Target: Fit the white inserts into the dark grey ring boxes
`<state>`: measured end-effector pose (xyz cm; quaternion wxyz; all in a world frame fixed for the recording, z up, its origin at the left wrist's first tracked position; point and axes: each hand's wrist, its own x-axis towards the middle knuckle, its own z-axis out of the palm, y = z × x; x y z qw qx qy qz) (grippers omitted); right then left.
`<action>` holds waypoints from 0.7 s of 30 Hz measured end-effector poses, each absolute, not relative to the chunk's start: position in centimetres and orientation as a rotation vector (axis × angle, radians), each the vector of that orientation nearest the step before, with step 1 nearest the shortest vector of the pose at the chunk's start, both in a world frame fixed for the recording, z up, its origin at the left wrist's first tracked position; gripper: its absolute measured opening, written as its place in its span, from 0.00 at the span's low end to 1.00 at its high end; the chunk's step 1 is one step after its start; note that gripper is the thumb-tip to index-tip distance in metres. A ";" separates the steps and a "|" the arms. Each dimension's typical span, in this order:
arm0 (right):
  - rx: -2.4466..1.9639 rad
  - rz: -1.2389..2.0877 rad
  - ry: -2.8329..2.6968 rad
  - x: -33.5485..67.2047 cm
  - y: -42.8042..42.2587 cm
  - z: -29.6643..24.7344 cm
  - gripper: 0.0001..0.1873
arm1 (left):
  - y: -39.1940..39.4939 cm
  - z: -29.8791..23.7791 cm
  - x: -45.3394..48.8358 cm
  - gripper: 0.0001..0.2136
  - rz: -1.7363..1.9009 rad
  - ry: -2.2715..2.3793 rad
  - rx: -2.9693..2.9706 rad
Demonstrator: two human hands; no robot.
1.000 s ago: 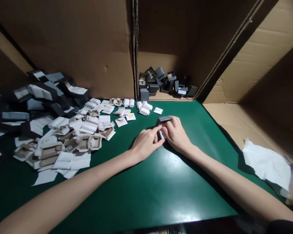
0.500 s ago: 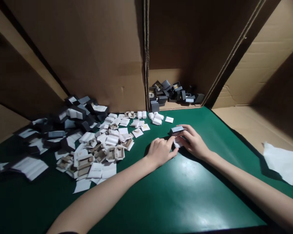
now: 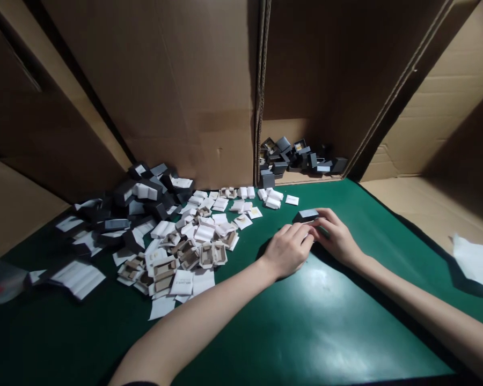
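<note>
A small dark grey box with a lighter lid rests on the green mat near its far middle. My right hand curls round the box from the right, fingers on its near side. My left hand meets it from the left, fingertips pressed together against the box's front. What lies between the fingertips is hidden.
A heap of dark box parts and white and tan card inserts covers the mat's left half. More small dark boxes pile in a cardboard carton at the back. White paper lies at the right on cardboard.
The view has swung left, so everything sits further right in the frame. Both hands stay on the small box; the white piece seen between the fingers before is now hidden.
</note>
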<state>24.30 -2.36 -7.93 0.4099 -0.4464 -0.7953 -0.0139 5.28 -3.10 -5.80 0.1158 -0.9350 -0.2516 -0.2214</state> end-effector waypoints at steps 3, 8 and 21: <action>-1.120 0.017 -1.987 23.9 -2.6 -7.8 0.06 | -3.2 -6.0 5.3 0.12 -0.653 -0.723 -2.762; -1.132 0.124 -2.023 24.3 -2.7 -7.4 0.07 | -3.6 -6.0 5.6 0.11 -0.571 -0.773 -2.767; -0.880 -0.245 -1.915 22.6 -3.5 -3.0 0.05 | -4.3 -6.3 6.3 0.14 -0.493 -0.773 -2.749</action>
